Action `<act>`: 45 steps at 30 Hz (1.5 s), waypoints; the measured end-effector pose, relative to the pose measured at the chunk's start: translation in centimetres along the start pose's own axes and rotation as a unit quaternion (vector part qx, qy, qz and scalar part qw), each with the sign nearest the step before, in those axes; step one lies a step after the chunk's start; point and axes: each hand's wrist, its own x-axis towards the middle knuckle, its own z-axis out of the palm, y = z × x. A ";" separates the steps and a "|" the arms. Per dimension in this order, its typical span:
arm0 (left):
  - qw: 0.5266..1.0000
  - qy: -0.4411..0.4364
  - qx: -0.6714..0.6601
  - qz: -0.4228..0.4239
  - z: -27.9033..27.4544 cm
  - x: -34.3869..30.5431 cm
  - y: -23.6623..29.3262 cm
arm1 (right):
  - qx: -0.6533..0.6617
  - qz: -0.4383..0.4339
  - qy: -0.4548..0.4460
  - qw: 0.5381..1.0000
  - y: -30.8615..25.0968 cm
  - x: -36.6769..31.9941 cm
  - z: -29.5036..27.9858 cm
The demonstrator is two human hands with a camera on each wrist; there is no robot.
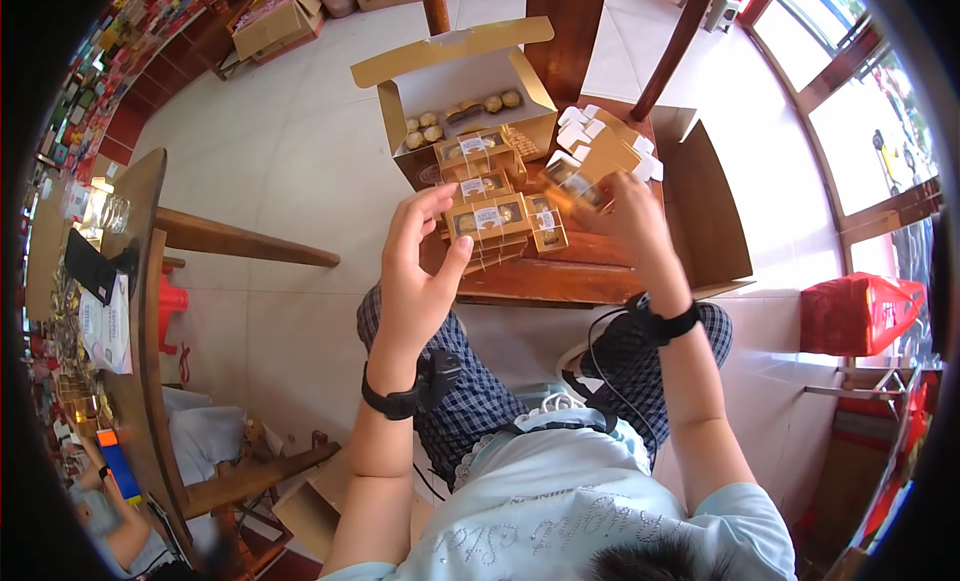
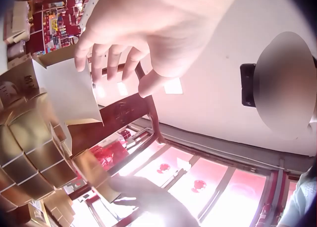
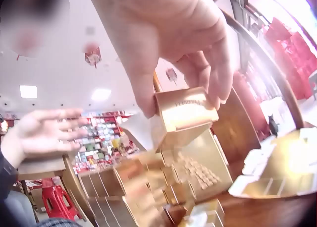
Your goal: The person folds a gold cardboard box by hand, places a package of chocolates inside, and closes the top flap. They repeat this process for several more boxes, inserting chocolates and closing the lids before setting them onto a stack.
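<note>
My right hand [image 1: 640, 226] pinches a small gold chocolate box [image 1: 574, 185] between thumb and fingers; the right wrist view shows one printed end of this box [image 3: 189, 110]. My left hand [image 1: 412, 266] holds nothing, its fingers loosely spread beside a stack of small gold boxes [image 1: 487, 219] with clear windows and white labels. These boxes sit on a brown wooden seat [image 1: 560, 277]. Behind them a larger gold carton [image 1: 455, 76] stands with its lid up, round gold-wrapped chocolates [image 1: 425, 131] inside. Flat gold box blanks with white flaps [image 1: 608, 153] lie to the right.
A tall open cardboard carton [image 1: 712, 206] stands right of the seat. Wooden posts [image 1: 675, 51] rise behind it. A red bag [image 1: 860, 316] is on the floor at the right. A wooden table [image 1: 150, 331] with goods on it runs along the left, where another person's arm shows.
</note>
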 end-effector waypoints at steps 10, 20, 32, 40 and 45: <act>0.999 -0.019 -0.047 -0.005 1.9 -1.5 -0.2 | 0.069 -0.035 -0.025 0.997 2.9 -0.6 6.3; 0.997 -0.015 -0.070 -0.018 3.0 -2.5 -0.3 | -0.211 0.018 0.013 0.977 10.8 5.9 6.4; 0.995 0.004 -0.091 -0.042 3.8 -3.0 0.2 | -0.226 -0.004 0.028 0.974 10.7 5.4 6.5; 0.998 -0.007 -0.057 -0.026 4.0 -3.6 0.4 | -0.112 0.021 0.024 0.993 10.0 5.0 4.1; 0.995 -0.037 -0.080 -0.040 4.9 -4.0 0.7 | 0.310 0.061 0.089 0.945 8.6 0.7 0.0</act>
